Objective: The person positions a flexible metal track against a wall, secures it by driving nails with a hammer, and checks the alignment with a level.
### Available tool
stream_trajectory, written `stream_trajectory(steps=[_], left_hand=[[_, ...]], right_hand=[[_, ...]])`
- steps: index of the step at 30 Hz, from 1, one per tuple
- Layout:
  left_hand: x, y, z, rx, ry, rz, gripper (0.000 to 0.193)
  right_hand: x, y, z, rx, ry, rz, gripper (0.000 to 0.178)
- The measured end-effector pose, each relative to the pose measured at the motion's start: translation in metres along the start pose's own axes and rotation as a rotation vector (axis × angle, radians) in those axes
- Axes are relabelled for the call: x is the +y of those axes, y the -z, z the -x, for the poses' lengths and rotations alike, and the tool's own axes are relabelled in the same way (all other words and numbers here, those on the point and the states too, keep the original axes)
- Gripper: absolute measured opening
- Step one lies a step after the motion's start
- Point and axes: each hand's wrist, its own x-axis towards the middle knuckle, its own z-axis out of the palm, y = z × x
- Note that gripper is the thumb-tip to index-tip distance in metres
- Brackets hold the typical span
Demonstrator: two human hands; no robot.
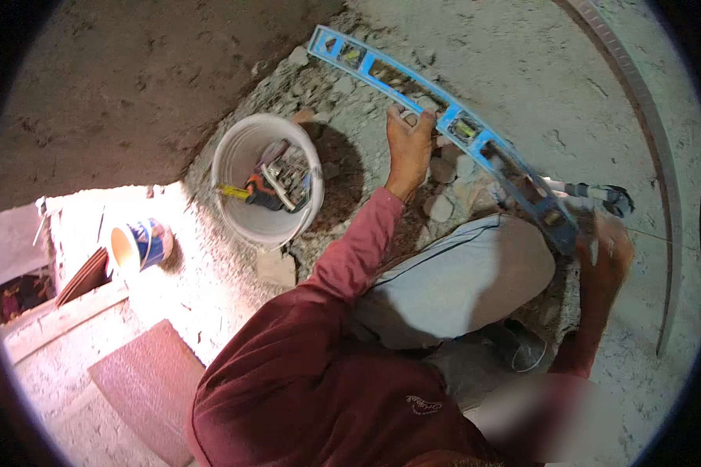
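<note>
A long blue spirit level (413,106) slants from the upper middle down to the right, over broken rubble. My left hand (410,149) is closed on its near edge, around mid-length. My right hand (606,253) is beside the level's lower right end, smeared by motion. Its fingers are hard to make out, and I cannot tell whether it holds anything. Just above that hand, a tool with a pale shaft and a dark end (592,191) lies on the concrete; its kind is unclear.
A white bucket (227,159) holds a tape measure (232,191) and other tools, left of my left arm. Stones and rubble (442,208) lie under the level. A curved grey strip (653,132) runs down the right. A small blue-and-white pail (149,243) and reddish board (149,389) are at left.
</note>
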Motion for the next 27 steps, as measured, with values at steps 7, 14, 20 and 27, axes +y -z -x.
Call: stream_trajectory(steps=[7,14,20,27], left_hand=[[-0.073,0.106,-0.028,0.346,0.101,-0.375,0.047],[-0.036,0.16,0.017,-0.096,0.116,-1.082,0.027],[0.171,0.102,0.051,-0.645,0.775,-0.706,0.028],[0.087,0.295,-0.024,0.013,0.246,-1.414,0.028]], right_hand=[[0.025,0.038,0.176,-0.091,-0.934,-0.229,0.034],[-0.017,-0.035,0.509,-0.351,-1.281,-0.182,0.049],[-0.196,-0.08,0.619,-0.637,-1.803,-0.397,0.04],[-0.236,-0.152,0.537,-0.529,-2.077,-0.6,0.039]])
